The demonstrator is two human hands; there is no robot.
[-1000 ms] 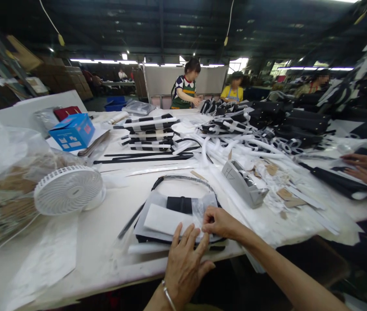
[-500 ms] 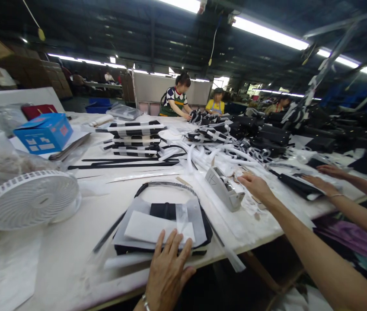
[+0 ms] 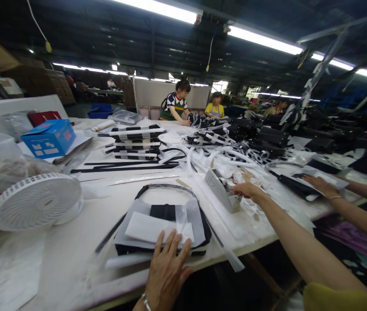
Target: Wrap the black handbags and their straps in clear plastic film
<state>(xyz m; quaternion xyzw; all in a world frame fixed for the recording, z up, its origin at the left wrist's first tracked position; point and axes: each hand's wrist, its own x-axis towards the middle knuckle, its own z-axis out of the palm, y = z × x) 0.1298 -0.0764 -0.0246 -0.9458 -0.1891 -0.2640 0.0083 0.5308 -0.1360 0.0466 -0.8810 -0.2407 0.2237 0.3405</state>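
Observation:
My left hand (image 3: pixel 170 268) lies with spread fingers on the near edge of a black handbag (image 3: pixel 207 226). The bag is flat on the table, its strap (image 3: pixel 167 186) looped away from me. Over it lie a translucent wrapping sheet (image 3: pixel 131 216), a folded white sheet (image 3: pixel 149 226) and a strip of clear tape (image 3: pixel 182 214). My right hand (image 3: pixel 250 190) is at the near right end of a grey tape dispenser (image 3: pixel 217 185). Its fingers are drawn together there; what they pinch, if anything, is too small to see.
A white fan (image 3: pixel 39 203) and a blue box (image 3: pixel 49 138) stand left. Wrapped bundles (image 3: pixel 136 142), black strips (image 3: pixel 131 167) and white foam tubes (image 3: pixel 209 157) lie beyond the bag. A co-worker's hands (image 3: pixel 321 185) handle another black piece at right. More people work across the table.
My right hand has moved left and down onto the end of the tape dispenser. My left hand stays on the bag. The view has shifted slightly.

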